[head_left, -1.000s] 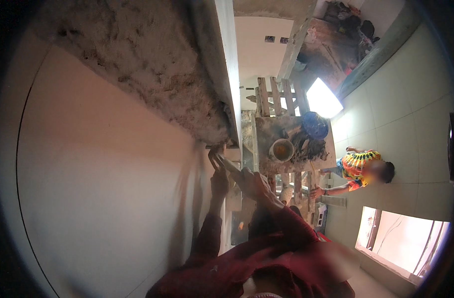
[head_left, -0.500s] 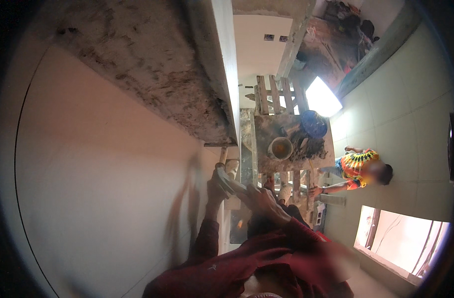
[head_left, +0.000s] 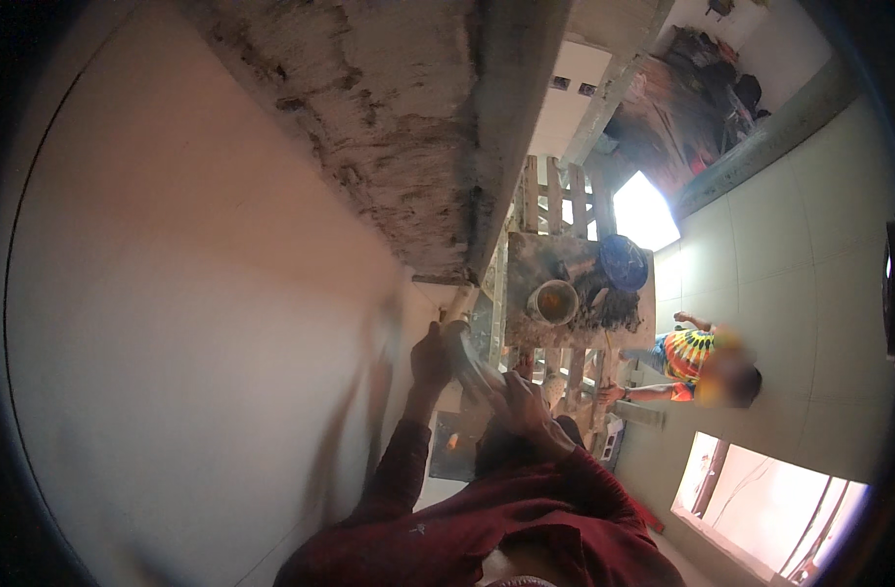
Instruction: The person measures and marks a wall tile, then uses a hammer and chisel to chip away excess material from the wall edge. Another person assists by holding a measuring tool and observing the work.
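Observation:
My left hand (head_left: 430,364) is raised beside the pale wall (head_left: 223,323), closed round a pale-handled tool (head_left: 455,302). Its thin flat edge lies against the end of the rough plastered beam (head_left: 369,127) overhead. To its right, my right hand (head_left: 528,408) grips the lower end of a long grey tool (head_left: 479,368). The upper end of this tool meets the left fist; its exact kind is hidden by blur and the fingers.
Below stands a wooden scaffold (head_left: 577,196) with a stained board (head_left: 526,256), a bucket (head_left: 553,302) and a blue basin (head_left: 624,262). A person in a bright patterned shirt (head_left: 689,354) holds its side. A window opening (head_left: 775,499) lies lower right.
My view has shifted, so the beam looks larger and reaches further right. Both hands stay raised with their tools; the grey tool is now tilted more steeply.

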The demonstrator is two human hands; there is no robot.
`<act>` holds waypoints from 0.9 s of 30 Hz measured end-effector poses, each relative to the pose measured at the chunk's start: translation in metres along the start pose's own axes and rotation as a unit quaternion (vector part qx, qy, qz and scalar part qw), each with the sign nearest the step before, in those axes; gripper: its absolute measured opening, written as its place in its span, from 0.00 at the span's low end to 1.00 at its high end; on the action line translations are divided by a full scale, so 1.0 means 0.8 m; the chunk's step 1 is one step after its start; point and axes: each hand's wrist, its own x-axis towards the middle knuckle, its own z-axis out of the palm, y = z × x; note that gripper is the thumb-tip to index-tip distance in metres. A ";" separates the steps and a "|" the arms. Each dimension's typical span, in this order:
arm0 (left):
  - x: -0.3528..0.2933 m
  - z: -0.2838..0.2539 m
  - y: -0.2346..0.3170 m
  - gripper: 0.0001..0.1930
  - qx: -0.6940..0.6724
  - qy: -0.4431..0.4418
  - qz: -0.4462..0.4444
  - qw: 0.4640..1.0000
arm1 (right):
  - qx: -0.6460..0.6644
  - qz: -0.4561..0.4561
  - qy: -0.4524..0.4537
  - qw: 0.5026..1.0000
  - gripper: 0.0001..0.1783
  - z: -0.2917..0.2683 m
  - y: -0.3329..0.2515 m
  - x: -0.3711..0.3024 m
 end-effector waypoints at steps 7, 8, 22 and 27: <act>0.002 -0.030 0.040 0.11 0.062 0.001 0.080 0.995 | -0.059 -0.077 0.048 0.994 0.19 -0.027 -0.017 0.041; 0.008 -0.026 0.038 0.11 0.054 0.002 0.066 0.996 | -0.059 -0.023 0.023 0.998 0.18 -0.030 -0.023 0.048; 0.030 -0.015 0.030 0.24 -0.015 0.061 0.162 0.985 | -0.116 -0.048 0.024 0.992 0.25 0.004 0.011 0.067; 0.023 -0.055 0.088 0.23 0.048 -0.110 -0.065 0.991 | -0.102 -0.132 0.058 0.984 0.25 -0.008 -0.014 0.066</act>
